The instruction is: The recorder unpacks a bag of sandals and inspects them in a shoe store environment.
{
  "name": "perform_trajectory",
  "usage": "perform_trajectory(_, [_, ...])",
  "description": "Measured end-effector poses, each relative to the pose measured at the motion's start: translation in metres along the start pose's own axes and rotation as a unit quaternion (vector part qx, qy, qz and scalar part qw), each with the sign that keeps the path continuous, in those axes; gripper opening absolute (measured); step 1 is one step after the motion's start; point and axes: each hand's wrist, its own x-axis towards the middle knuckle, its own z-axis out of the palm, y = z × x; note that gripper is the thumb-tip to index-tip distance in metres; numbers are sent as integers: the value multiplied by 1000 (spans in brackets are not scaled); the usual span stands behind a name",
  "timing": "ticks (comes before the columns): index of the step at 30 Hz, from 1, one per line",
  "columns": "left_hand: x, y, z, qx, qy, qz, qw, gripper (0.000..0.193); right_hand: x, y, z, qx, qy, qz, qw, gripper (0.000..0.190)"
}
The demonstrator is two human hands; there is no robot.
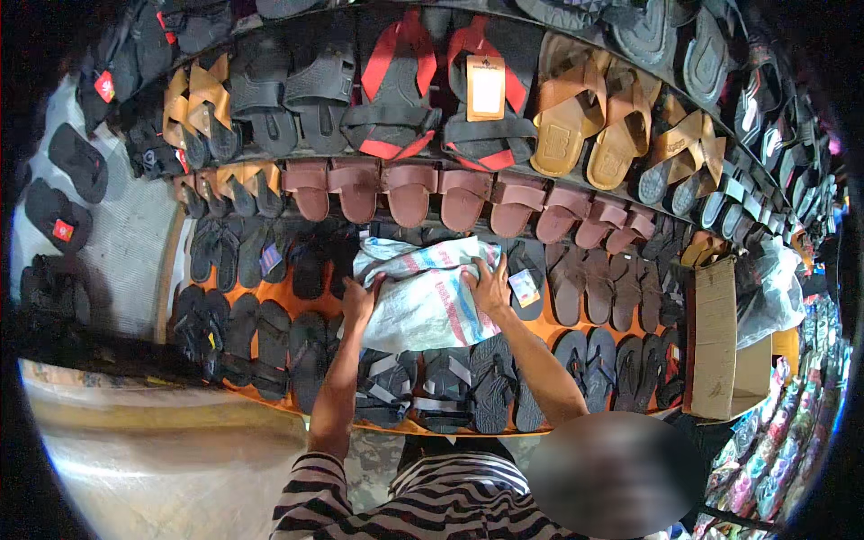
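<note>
A white woven plastic sack with red and blue stripes is bunched up in front of me, above rows of sandals. My left hand grips its left edge, the fingers partly hidden in the folds. On the sack's upper right, my right hand lies with spread fingers on the fabric; whether it pinches the cloth cannot be told. Just right of that hand is a dark flip-flop with a tag. Below the sack are black sandals with grey straps and a black patterned flip-flop.
Brown slide sandals stand in a row behind the sack, with red-and-black strap sandals above them. An open cardboard box and a clear plastic bag are at the right. Orange cloth shows between the flip-flops.
</note>
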Motion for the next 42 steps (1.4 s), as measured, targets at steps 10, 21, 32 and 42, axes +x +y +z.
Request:
perform_trajectory(10, [1, 2, -29, -187, -240, -74, 950, 107, 0, -11, -27, 50, -94, 271, 957, 133])
perform_trajectory(21, [-27, 10, -47, -255, -263, -107, 924, 114, -31, -9, -63, 177, -141, 267, 937, 104])
perform_trajectory(32, [-94, 75, -94, -269, -326, -44, 905, 103, -88, 31, -69, 375, -7, 124, 919, 80])
perform_trajectory(42, [-211, 124, -23, -271, -320, 6, 908, 95, -212, 154, -146, 448, 10, 150, 881, 69])
